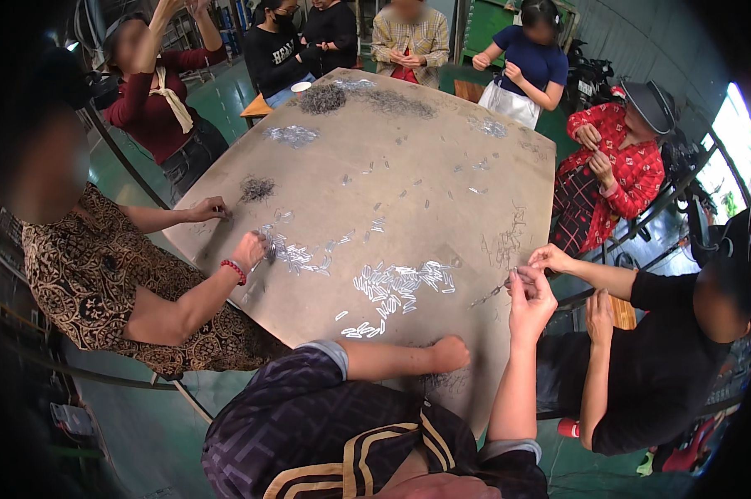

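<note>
My left hand (450, 354) is closed in a fist low over the near edge of the table. Beneath it lies a small pile of thin dark wire pieces (444, 382); whatever is inside the fist is hidden. My right hand (532, 306) is raised over the right side of the table, thumb and fingertips pinched together. From that pinch a short strand of small dark links (485, 298) trails down to the left. Flat, shiny, silvery oblong pieces (388, 283) lie loosely heaped left of my right hand.
Around the brown table (309, 200) several other people work. At left a person's hand (251, 248) touches more silvery pieces (301, 256). Close by my right hand is a co-worker's hand (550, 259). Dark wire piles (322, 100) and a white cup (301, 86) are at the far end.
</note>
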Demonstrator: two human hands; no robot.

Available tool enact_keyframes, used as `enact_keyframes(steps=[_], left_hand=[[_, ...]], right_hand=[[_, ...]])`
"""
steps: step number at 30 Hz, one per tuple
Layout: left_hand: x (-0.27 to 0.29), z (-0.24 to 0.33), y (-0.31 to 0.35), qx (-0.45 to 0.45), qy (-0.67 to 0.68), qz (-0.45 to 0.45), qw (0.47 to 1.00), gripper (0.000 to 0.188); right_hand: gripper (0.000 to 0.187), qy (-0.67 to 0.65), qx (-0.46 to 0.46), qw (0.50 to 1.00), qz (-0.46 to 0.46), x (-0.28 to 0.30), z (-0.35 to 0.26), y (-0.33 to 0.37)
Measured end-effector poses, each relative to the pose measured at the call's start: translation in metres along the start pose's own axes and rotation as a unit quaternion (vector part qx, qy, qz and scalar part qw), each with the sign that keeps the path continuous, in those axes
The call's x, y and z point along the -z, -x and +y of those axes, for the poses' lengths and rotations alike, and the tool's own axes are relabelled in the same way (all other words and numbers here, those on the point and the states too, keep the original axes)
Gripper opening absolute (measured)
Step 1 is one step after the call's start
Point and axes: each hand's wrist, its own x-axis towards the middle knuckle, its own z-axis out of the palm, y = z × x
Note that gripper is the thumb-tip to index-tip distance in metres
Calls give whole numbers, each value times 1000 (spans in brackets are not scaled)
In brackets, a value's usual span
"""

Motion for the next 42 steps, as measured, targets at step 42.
enact_keyframes(steps=[42], left_hand=[[260,-110,97,255,480,412,731,6]], right_hand=[[28,-143,-64,973,-169,-101,16,-15]])
